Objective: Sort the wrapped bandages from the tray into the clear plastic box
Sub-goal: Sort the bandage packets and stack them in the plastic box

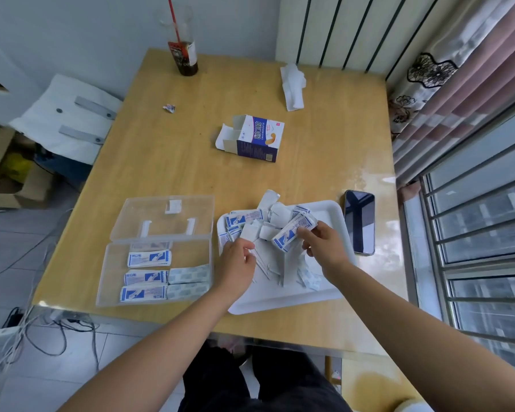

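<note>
In the clear plastic box (111, 273) at my left, a few blue-and-white wrapped bandages (149, 258) already lie; more wait heaped on the white plastic tray (336, 212). My right hand (324, 246) pinches a bundle (290, 234) there; whether my left hand (237, 264) holds anything I cannot tell.

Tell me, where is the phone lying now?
In the head view, the phone lies screen up on the right side of the table, just beside the right edge of the white tray.
</note>
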